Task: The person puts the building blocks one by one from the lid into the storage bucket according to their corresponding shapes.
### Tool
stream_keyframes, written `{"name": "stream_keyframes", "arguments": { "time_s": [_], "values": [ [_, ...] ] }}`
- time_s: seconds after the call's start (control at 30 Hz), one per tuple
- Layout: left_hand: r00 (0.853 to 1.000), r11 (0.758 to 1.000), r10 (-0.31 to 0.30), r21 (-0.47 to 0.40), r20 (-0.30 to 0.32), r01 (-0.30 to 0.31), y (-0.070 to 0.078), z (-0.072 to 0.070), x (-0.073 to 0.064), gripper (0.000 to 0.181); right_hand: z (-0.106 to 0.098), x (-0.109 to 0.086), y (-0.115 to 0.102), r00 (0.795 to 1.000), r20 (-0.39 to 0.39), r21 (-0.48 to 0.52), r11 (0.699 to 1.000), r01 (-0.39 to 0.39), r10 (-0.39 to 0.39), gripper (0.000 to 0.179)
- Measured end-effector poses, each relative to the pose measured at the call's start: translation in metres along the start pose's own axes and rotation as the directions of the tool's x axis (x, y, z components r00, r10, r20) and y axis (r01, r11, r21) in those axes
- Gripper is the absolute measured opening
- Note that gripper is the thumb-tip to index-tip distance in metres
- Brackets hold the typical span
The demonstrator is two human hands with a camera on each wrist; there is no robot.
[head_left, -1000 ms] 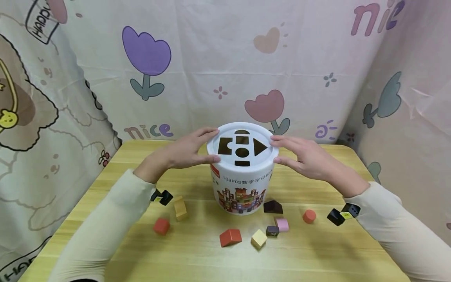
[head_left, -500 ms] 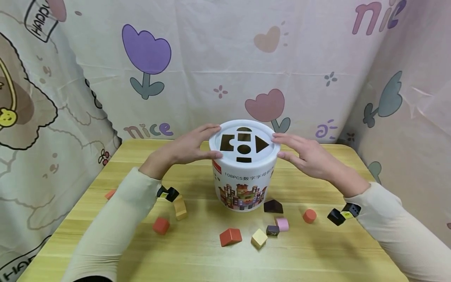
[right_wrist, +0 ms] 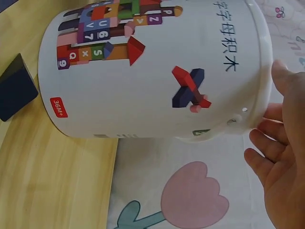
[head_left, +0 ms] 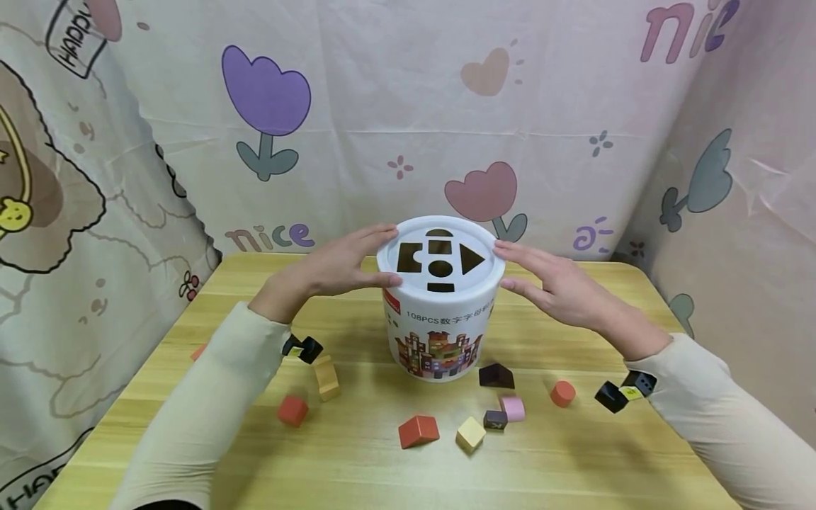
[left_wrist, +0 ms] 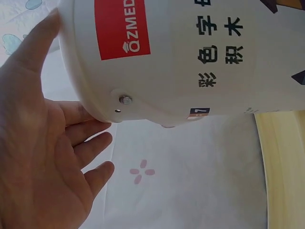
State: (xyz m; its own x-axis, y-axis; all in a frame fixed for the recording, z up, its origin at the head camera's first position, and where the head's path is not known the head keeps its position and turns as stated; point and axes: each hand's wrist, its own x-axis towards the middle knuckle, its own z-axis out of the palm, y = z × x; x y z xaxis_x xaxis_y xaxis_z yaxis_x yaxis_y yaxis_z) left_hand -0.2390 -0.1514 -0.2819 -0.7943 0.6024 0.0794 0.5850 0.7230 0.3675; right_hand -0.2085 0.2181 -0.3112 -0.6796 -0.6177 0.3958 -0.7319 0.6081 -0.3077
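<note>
A white bucket (head_left: 408, 326) printed with coloured building blocks stands upright on the wooden table, its lid (head_left: 468, 285) on top, pierced with shaped holes. My left hand (head_left: 334, 263) touches the left side of the rim, thumb in front and fingers spread toward the back. On the opposite side, the thumb and fingers of my right hand (head_left: 561, 285) lie at the rim. In the left wrist view, my left fingers (left_wrist: 94, 148) look extended and loosely bent beside the bucket wall (left_wrist: 167, 71). The right wrist view has my right fingers (right_wrist: 269, 143) lying similarly.
In front of the bucket lie a red block (head_left: 418, 432), a pale yellow cube (head_left: 470, 434), a small dark block (head_left: 495, 420), a pink block (head_left: 513, 407) and a dark triangular block (head_left: 496, 376). A red cylinder (head_left: 563, 393) is right; a red cube (head_left: 292, 411) and yellow block (head_left: 326, 379) are left.
The bucket has shifted slightly toward the back and right, with both hands staying at its rim. My left forearm has moved right, and a red block now shows beside that sleeve.
</note>
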Motion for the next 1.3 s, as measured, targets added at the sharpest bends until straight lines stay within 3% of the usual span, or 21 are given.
{"name": "stream_keyframes", "arguments": {
  "time_s": [0.33, 0.6, 0.83, 1.1, 1.3],
  "values": [
    [1.000, 1.000, -0.016, 0.006, 0.022, 0.016, 0.000, -0.002, 0.002, 0.098, -0.016, -0.019, 0.006, 0.995, 0.012, 0.081, 0.991, -0.103, 0.102, 0.049],
    [0.998, 0.999, -0.049, 0.020, 0.028, 0.048, 0.001, -0.008, 0.002, 0.100, -0.026, -0.050, 0.028, 0.980, -0.025, 0.052, 0.979, -0.197, 0.198, 0.042],
    [0.999, 1.000, -0.031, 0.004, 0.021, 0.031, 0.000, -0.005, 0.004, 0.100, -0.031, -0.083, 0.051, 0.944, -0.059, 0.001, 0.946, -0.325, 0.325, 0.041],
    [1.000, 1.000, -0.006, -0.024, 0.003, 0.006, -0.001, -0.003, 0.004, 0.098, -0.025, -0.124, 0.084, 0.923, -0.056, -0.018, 0.924, -0.382, 0.381, 0.042],
    [1.000, 1.000, 0.008, -0.028, -0.005, -0.009, -0.002, -0.003, 0.004, 0.098, -0.019, -0.154, 0.114, 0.884, -0.080, 0.022, 0.888, -0.460, 0.460, 0.041]
  ]
}}
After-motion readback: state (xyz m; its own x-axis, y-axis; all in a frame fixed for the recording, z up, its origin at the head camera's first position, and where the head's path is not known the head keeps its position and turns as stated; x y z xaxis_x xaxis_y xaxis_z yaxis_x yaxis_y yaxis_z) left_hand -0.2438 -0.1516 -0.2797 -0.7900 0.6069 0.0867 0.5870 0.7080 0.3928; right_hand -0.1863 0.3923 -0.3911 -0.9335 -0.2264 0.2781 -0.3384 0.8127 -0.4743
